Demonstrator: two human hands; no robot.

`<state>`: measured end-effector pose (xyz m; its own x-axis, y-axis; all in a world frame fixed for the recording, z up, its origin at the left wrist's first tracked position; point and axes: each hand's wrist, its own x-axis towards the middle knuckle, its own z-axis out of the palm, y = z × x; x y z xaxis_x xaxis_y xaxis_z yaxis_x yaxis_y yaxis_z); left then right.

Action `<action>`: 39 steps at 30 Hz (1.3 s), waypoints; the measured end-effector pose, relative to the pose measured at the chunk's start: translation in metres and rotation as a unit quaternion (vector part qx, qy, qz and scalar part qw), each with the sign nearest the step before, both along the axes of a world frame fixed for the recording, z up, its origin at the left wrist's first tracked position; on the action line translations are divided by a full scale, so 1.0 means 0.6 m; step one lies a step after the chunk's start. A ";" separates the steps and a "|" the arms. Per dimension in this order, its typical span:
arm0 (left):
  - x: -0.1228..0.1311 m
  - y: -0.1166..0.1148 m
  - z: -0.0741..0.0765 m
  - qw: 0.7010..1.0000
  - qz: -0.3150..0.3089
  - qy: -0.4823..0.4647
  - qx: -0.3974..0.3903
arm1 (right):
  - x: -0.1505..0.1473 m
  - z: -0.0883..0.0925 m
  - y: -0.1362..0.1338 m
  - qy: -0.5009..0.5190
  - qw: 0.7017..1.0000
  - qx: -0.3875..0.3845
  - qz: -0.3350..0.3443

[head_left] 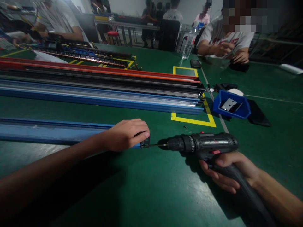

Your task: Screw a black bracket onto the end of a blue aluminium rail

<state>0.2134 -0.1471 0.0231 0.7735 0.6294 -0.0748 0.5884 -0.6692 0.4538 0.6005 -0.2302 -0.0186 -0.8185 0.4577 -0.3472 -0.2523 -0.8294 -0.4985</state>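
Observation:
A long blue profile [59, 130] lies on the green table at the left. My left hand [129, 134] is closed over its right end, with fingers on a small black end piece [145, 142]. A black cordless drill [208, 143] is in my right hand [229, 170], whose fingers wrap round its handle. The drill points left, and its long thin bit [156, 145] reaches a screw at the black end piece. The left palm hides part of the profile's end.
Blue, black and red profiles [106, 83] lie across the table behind. A blue bin [243, 110] with metal plates stands at the right, near a loose screw [185, 127]. Farther back are a plastic bottle [188, 44], a phone [195, 63] and several people sitting.

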 end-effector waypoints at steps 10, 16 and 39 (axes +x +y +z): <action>-0.001 0.000 -0.001 1.000 -0.002 -0.003 0.000 | 0.002 -0.009 0.001 0.057 0.998 0.000 0.001; -0.001 0.000 -0.001 1.000 -0.001 -0.002 -0.002 | 0.004 -0.008 -0.002 0.044 0.999 0.005 0.002; -0.002 0.001 0.001 1.000 0.000 0.003 0.001 | 0.004 -0.006 -0.003 0.005 1.000 0.015 0.002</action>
<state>0.2124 -0.1467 0.0236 0.7734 0.6291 -0.0777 0.5907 -0.6709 0.4483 0.6030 -0.2318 -0.0220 -0.8238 0.4648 -0.3244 -0.2549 -0.8150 -0.5204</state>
